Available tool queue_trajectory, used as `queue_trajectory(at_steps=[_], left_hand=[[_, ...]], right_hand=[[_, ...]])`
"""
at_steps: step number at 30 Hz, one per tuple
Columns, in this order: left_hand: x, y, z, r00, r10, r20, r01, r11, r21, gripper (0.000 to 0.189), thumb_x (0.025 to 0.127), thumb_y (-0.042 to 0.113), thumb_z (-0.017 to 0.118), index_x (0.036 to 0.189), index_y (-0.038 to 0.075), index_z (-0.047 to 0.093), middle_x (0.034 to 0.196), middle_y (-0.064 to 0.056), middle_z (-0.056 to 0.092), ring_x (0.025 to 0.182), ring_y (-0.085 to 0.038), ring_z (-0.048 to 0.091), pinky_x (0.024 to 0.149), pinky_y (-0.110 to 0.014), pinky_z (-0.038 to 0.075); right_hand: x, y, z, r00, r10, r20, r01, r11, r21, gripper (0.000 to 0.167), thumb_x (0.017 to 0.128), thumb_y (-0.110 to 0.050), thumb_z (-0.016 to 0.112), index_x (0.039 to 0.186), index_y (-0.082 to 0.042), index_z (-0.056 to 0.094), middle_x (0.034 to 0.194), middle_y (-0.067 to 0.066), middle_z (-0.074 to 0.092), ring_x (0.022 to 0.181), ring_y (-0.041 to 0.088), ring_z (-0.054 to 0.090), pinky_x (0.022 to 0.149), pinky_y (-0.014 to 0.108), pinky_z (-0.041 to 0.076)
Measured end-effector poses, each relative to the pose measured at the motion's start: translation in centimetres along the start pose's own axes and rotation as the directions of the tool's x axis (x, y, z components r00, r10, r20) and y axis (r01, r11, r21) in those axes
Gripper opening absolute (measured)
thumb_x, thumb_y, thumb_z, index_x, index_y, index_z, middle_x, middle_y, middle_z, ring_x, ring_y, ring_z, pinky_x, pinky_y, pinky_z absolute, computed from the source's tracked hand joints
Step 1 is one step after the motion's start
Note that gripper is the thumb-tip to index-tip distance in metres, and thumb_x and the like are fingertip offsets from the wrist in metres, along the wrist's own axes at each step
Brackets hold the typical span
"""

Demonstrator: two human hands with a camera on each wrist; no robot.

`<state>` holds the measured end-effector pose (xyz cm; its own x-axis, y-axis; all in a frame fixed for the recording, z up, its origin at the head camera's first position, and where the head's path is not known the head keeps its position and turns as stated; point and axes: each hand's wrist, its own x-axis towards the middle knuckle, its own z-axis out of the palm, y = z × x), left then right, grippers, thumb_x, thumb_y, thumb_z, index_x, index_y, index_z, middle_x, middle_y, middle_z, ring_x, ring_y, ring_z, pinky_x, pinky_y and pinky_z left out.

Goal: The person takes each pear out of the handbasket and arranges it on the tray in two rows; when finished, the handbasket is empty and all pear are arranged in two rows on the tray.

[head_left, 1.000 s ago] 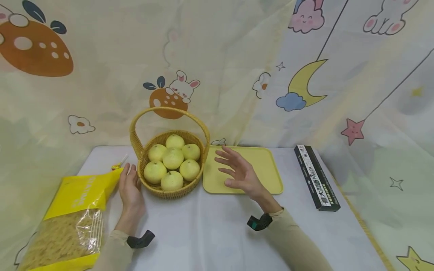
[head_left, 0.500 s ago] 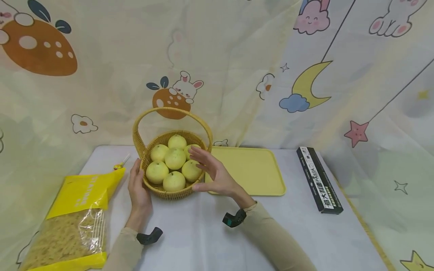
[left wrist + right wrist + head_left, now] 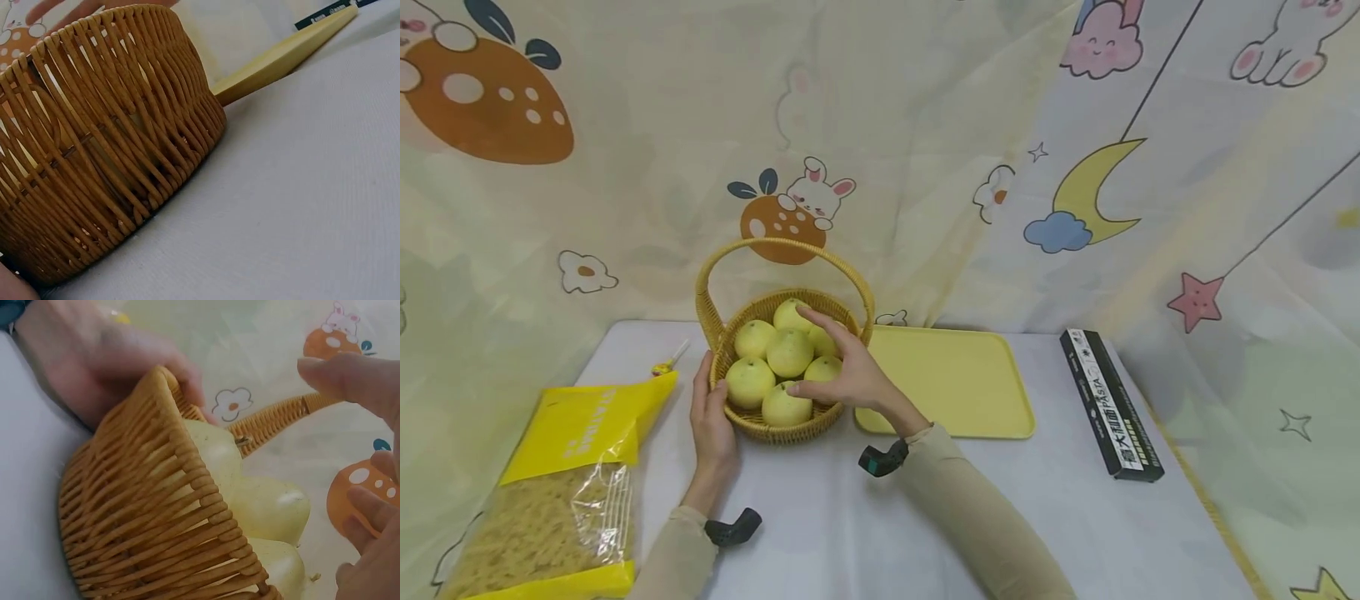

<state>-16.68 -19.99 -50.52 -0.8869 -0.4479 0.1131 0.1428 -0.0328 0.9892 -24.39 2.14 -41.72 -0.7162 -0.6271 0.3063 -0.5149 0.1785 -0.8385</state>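
Left hand [image 3: 715,429] is gripping the wicker basket [image 3: 786,434]; right hand [image 3: 861,375] is hovering, holding nothing, over the pale-green fruit [image 3: 789,353].
The left thumb is hooking over the rim, seemingly steadying the basket, which is standing towards the worktop's [image 3: 820,533] back between a yellow bag [image 3: 542,508] and tray [image 3: 955,383]; the right thumb and fingers are spreading, probably to suit round fruit. White cloth [image 3: 1120,542] is covering the worktop; a cartoon-printed drape [image 3: 917,108] is hanging behind.
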Motion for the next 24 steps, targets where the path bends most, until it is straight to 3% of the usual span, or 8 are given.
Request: queue_trajectory(at_steps=[3, 6, 10, 13, 19, 24], left_hand=[[0.1, -0.1, 0.0, 1.000, -0.010, 0.002, 0.009, 1.000, 0.015, 0.056, 0.114, 0.023, 0.032, 0.168, 0.033, 0.028, 0.176, 0.012, 0.023, 0.164, -0.011, 0.017, 0.137, -0.035, 0.012], [0.1, -0.2, -0.1, 1.000, -0.011, 0.009, 0.011, 1.000, 0.028, 0.056, 0.114, 0.024, 0.031, 0.168, 0.035, 0.028, 0.176, 0.013, 0.022, 0.164, -0.011, 0.017, 0.137, -0.036, 0.012], [-0.1, -0.1, -0.5, 1.000, -0.002, 0.007, 0.002, 0.998, 0.059, 0.056, 0.114, 0.026, 0.031, 0.169, 0.036, 0.027, 0.176, 0.013, 0.022, 0.164, -0.012, 0.017, 0.137, -0.035, 0.012], [-0.2, -0.1, -0.6, 1.000, -0.001, 0.005, 0.000, 0.998, 0.063, 0.056, 0.114, 0.026, 0.032, 0.169, 0.036, 0.027, 0.176, 0.013, 0.022, 0.164, -0.012, 0.017, 0.137, -0.035, 0.013], [-0.1, -0.2, -0.6, 1.000, -0.013, 0.004, 0.012, 0.998, 0.054, 0.056, 0.114, 0.026, 0.032, 0.168, 0.037, 0.028, 0.176, 0.015, 0.023, 0.164, -0.011, 0.017, 0.137, -0.036, 0.013], [0.0, -0.4, -0.5, 1.000, -0.013, 0.003, 0.013, 0.999, 0.051, 0.056, 0.113, 0.026, 0.033, 0.168, 0.036, 0.029, 0.176, 0.014, 0.023, 0.164, -0.012, 0.018, 0.137, -0.036, 0.013]], right_hand=[[0.9, 0.2, 0.2, 1.000, 0.020, -0.016, -0.021, 0.997, -0.074, 0.099, 0.084, -0.028, 0.090, 0.165, -0.041, 0.035, 0.170, -0.017, 0.036, 0.160, 0.016, 0.030, 0.129, 0.059, 0.030], [1.7, 0.5, 0.5, 0.999, 0.025, -0.030, -0.029, 0.991, -0.134, 0.096, 0.085, -0.024, 0.089, 0.165, -0.030, 0.038, 0.167, -0.003, 0.044, 0.156, 0.023, 0.036, 0.128, 0.058, 0.033], [2.9, 0.9, 1.2, 0.999, 0.023, -0.029, -0.029, 0.975, -0.218, 0.090, 0.086, -0.024, 0.088, 0.163, -0.017, 0.043, 0.159, 0.011, 0.054, 0.154, 0.030, 0.040, 0.133, 0.065, 0.013], [3.4, 0.9, 1.7, 0.999, 0.047, -0.024, -0.051, 0.963, -0.266, 0.085, 0.087, -0.027, 0.087, 0.160, -0.014, 0.047, 0.158, 0.012, 0.055, 0.157, 0.034, 0.035, 0.131, 0.069, -0.006], [3.7, 1.4, 1.9, 0.994, 0.111, -0.010, -0.108, 0.936, -0.334, 0.081, 0.086, -0.034, 0.086, 0.157, -0.012, 0.052, 0.161, 0.010, 0.052, 0.160, 0.039, 0.028, 0.132, 0.067, -0.007], [4.0, 1.7, 2.0, 0.989, 0.149, -0.006, -0.139, 0.906, -0.399, 0.079, 0.087, -0.038, 0.087, 0.156, -0.018, 0.055, 0.161, 0.008, 0.053, 0.161, 0.037, 0.025, 0.131, 0.069, -0.006]])
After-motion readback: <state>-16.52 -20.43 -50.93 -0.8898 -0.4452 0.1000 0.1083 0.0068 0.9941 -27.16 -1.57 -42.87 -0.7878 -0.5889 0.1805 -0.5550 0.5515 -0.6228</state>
